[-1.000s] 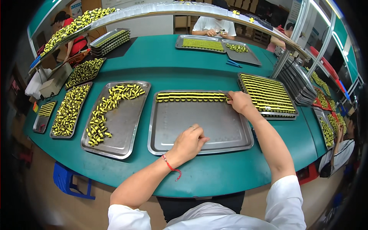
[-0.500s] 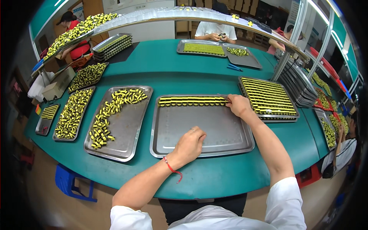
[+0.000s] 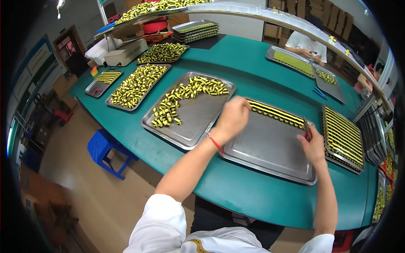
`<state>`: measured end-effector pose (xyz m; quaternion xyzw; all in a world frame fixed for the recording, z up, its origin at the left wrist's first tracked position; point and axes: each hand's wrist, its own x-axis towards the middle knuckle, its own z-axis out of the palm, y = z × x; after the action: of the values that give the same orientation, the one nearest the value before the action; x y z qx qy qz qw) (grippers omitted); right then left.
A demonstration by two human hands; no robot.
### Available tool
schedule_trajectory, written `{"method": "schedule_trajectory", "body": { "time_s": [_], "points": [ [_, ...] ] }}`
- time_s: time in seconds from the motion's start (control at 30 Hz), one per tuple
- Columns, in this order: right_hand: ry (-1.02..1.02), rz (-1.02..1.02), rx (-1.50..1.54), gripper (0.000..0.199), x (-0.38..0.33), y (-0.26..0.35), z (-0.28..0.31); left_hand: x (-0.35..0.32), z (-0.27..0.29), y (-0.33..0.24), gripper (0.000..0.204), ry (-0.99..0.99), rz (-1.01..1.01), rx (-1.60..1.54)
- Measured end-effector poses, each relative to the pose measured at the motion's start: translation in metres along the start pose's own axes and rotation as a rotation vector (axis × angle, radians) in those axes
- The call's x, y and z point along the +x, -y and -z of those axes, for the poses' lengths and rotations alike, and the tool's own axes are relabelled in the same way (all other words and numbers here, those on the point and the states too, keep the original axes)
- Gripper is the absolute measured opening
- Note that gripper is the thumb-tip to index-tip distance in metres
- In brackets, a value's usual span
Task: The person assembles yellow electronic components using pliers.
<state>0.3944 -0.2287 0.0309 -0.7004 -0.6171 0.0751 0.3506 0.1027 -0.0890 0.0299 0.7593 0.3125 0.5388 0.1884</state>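
A metal tray [image 3: 270, 145] lies in front of me, with yellow-and-black block-shaped parts [image 3: 276, 113] lined up in rows along its far side. Over the tray's left edge, by the left end of the rows, is my left hand [image 3: 233, 118], its fingers closed. Whatever they pinch is hidden. At the right end of the rows, my right hand [image 3: 314, 145] grips a slim pointed tool [image 3: 308, 130] with a dark red handle; its exact kind does not show. Left of this tray stands another metal tray [image 3: 198, 122] with a loose heap of the same parts [image 3: 168, 107].
More trays of loose parts [image 3: 137, 86] stand at the far left. On the right is a stack of trays filled with neat rows [image 3: 344, 137]. A shelf [image 3: 278, 19] spans the green table [image 3: 244, 55]; a person [image 3: 308, 44] sits across. A blue stool [image 3: 107, 152] stands at left.
The view has turned left, so the scene sits further right and tilted. My left hand has gone from above the tray's middle to its left edge. The pointed tool now shows in my right hand.
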Motion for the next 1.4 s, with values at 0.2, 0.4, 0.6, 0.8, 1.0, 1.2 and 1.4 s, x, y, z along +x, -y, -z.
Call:
{"method": "schedule_trajectory", "body": {
  "time_s": [0.2,0.4,0.6,0.8,1.0,1.2,1.4],
  "points": [
    [0.084,0.046,0.537,0.027,-0.072,0.062,-0.024,0.026,0.07,0.036,0.02,-0.12,0.167,0.281],
    [-0.046,0.242,0.373,0.019,-0.085,0.054,-0.014,0.003,0.121,0.032,0.019,0.019,0.266,0.422],
    [-0.121,0.261,0.403,0.017,-0.085,0.058,-0.011,-0.023,0.192,0.061,0.023,0.357,0.244,0.659],
    [-0.107,0.143,0.473,0.016,-0.086,0.062,-0.009,-0.041,0.186,0.051,0.031,0.623,0.219,1.005],
    [0.091,-0.185,0.965,0.022,-0.083,0.067,-0.008,-0.026,0.143,-0.002,0.029,0.438,0.093,0.6],
    [0.256,-0.255,1.24,0.045,-0.09,0.07,-0.007,-0.045,-0.003,-0.123,0.034,0.586,-0.327,0.019],
    [0.178,-0.387,1.332,0.042,-0.08,0.063,0.0,-0.057,-0.032,-0.101,0.049,0.686,0.377,-0.749]
  ]
}}
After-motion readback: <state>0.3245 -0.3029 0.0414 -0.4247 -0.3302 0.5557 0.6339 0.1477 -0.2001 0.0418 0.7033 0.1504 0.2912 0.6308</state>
